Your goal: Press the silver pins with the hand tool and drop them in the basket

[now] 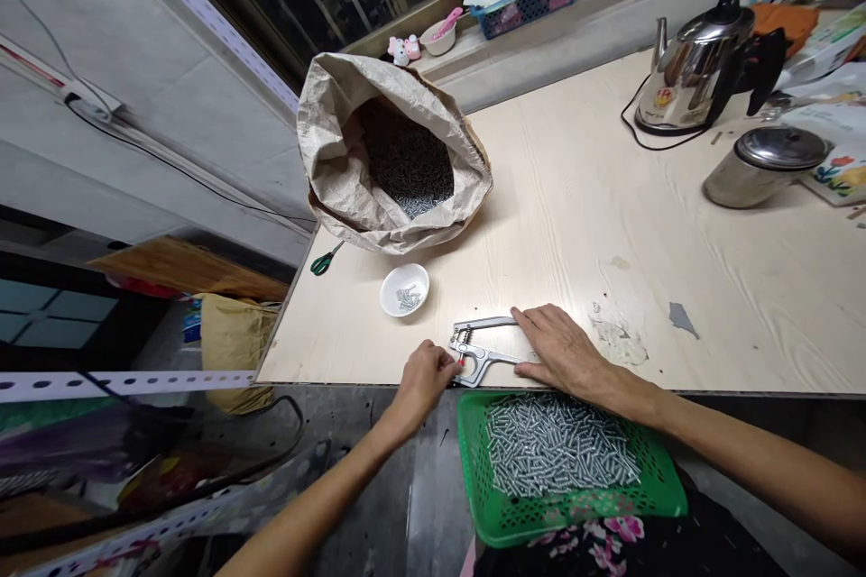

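A silver-grey metal hand plier with a coil spring [482,361] lies at the table's front edge, its long handles spread apart and pointing right. My right hand [565,347] grips those handles, fingers at the upper one and thumb at the lower. At the tool's jaw end, my left hand [426,376] is closed in a pinch. A tiny red bit shows by its fingertips, but what they hold is too small to make out. Below the tool, a green plastic basket [477,478] full of silver screws [561,446] rests at my lap. A white bowl [385,296] holds some small metal pieces.
A large woven sack [331,126] of small metal parts stands open at the back left. Green-handled scissors [323,263] lie by the left edge. Farther right are a steel kettle [696,63] and a lidded metal canister [750,171]. A blue basket [534,4] sits on the sill.
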`<state>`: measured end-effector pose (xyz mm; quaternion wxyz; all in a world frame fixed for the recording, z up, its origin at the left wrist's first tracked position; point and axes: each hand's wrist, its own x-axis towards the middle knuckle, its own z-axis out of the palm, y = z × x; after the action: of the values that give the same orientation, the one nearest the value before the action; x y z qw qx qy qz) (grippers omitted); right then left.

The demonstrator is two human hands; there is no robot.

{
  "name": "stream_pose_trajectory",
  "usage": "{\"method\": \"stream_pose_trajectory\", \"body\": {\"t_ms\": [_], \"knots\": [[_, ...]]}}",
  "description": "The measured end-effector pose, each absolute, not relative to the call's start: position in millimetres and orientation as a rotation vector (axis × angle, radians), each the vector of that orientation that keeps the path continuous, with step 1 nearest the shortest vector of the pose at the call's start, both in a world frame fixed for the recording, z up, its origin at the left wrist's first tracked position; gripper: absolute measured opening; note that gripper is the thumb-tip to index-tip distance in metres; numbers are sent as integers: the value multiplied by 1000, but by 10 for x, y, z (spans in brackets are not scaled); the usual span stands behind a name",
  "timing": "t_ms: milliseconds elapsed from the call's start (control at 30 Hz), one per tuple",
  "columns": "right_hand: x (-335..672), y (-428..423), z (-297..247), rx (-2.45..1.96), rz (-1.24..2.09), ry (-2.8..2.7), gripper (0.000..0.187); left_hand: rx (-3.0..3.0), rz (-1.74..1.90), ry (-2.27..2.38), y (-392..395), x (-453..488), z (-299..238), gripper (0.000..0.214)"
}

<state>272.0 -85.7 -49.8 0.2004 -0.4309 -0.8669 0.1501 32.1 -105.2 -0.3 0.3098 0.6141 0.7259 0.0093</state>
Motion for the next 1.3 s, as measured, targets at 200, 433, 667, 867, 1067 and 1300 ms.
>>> {"method": "stream_pose_trajectory", "body": {"t_ms": [200,433,667,867,1067,1300], "knots": [[2703,-915,-472,-1114,471,-2398,71,2490,11,1383,-966,748,6,53],[2781,-620,-483,-1268,317,-2481,52,2504,-120,1183,-436,864,-32,50],[2749,-269,-447,-1197,287,-2609,7,2476,38,1358,-374,925,-180,18],[2751,-177,-524,-1152,366,-2585,5,2507,78,1504,-448,984,-274,20],[2923,22,-529,-979,481,-2651,57,2547,422,1663,-844,1052,-431,27],[2748,176,-588,-1173,431,-2459,16,2471,499,1648,-1133,1187,-575,15]]}}
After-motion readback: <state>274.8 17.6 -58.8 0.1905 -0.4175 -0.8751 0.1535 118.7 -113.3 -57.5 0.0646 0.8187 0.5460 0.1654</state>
